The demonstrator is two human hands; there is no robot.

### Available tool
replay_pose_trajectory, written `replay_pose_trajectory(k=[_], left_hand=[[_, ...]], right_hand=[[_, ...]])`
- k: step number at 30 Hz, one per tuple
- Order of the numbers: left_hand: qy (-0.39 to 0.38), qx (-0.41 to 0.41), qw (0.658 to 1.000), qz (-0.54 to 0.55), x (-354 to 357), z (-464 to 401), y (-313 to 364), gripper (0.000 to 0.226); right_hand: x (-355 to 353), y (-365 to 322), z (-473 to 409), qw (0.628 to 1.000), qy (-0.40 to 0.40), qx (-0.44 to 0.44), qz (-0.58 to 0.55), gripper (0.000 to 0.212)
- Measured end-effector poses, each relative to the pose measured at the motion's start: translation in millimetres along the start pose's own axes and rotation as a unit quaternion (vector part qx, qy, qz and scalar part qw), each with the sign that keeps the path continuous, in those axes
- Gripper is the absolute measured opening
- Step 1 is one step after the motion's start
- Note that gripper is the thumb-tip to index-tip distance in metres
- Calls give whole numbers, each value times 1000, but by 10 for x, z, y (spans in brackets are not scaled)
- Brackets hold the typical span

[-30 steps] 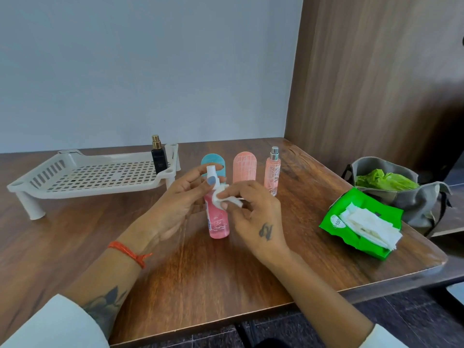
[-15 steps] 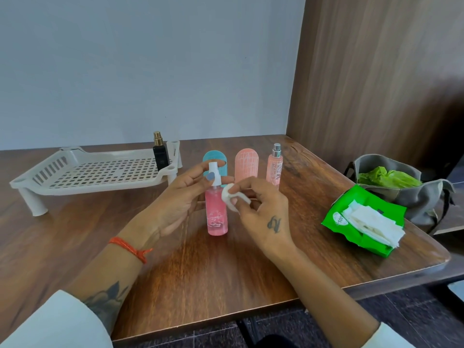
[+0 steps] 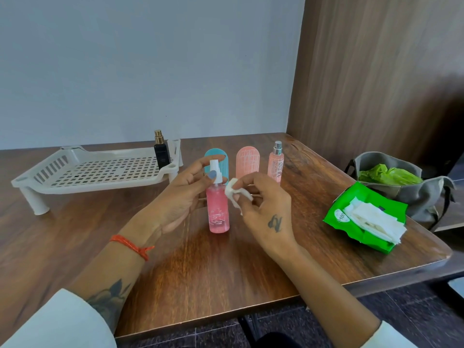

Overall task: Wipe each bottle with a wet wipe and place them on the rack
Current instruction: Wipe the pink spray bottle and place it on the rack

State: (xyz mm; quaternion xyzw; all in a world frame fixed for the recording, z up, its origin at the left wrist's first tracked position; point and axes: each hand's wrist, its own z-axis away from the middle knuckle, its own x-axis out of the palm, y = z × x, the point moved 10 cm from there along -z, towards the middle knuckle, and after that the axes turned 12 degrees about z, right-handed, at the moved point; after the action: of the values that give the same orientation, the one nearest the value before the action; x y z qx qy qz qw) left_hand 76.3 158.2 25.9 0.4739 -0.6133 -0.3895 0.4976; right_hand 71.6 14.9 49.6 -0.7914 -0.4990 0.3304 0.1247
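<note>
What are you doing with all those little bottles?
A person is cleaning bottles at a wooden table. The left hand holds the white top of a pink spray bottle standing on the table, and the right hand pinches a wet wipe right beside it. One black bottle already stands on the white rack. Three more bottles wait behind, and a green pack of wipes lies open to the right.
</note>
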Motion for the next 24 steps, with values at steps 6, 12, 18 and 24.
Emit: replay_pose_trajectory(k=[6,12,18,24], left_hand=[[-5,7,1000,-16,18,-6,21,30],[-10,0,999,-34,25,12,12,33],[-6,1,999,-38,17,19,22,36],[16,15,998,-59,-38,8,50,35]], right_hand=[[175,-44,42,995,-92,-24,-6,21],[153,-12,53,994,-106,-8,2,20],[3,-143,23,998,-1,-60,-2,16],[207,-79,60,990,-116,-72,34,18]])
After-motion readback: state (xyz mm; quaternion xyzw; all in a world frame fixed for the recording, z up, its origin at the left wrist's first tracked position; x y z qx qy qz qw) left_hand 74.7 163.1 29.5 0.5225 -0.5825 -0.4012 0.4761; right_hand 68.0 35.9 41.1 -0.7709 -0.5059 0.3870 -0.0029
